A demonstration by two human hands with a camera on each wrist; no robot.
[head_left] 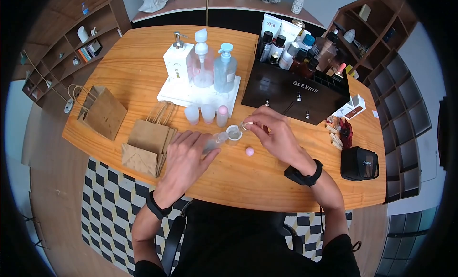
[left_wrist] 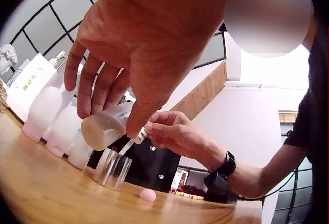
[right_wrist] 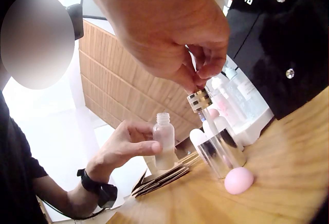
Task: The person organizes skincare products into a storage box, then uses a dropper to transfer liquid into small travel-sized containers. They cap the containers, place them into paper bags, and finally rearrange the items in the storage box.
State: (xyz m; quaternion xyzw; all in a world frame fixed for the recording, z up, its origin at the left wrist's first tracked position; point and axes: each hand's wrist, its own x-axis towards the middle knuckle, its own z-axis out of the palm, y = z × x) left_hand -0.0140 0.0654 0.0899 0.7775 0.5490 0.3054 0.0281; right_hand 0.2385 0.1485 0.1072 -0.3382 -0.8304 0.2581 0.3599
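Note:
My left hand [head_left: 185,153] holds a small frosted bottle [right_wrist: 164,144] between thumb and fingers. Its threaded neck is uncapped and cloudy liquid shows in its lower part. Between the fingertips of my right hand [head_left: 272,133] is the top of a dropper [right_wrist: 199,100] with a banded metallic collar. Its thin tube points down and overlaps a clear cylinder-shaped cup [right_wrist: 222,154] in the right wrist view. That cup stands on the wooden table, just right of the bottle in the head view. A pink rounded cap [head_left: 249,151] lies close by on the tabletop.
Several small frosted bottles with pink caps [head_left: 208,113] stand behind the hands. Pump bottles sit on a white tray [head_left: 198,94]. A black cosmetics organizer [head_left: 296,91] is at back right, paper bags [head_left: 145,142] at left, a black pouch [head_left: 359,163] at right.

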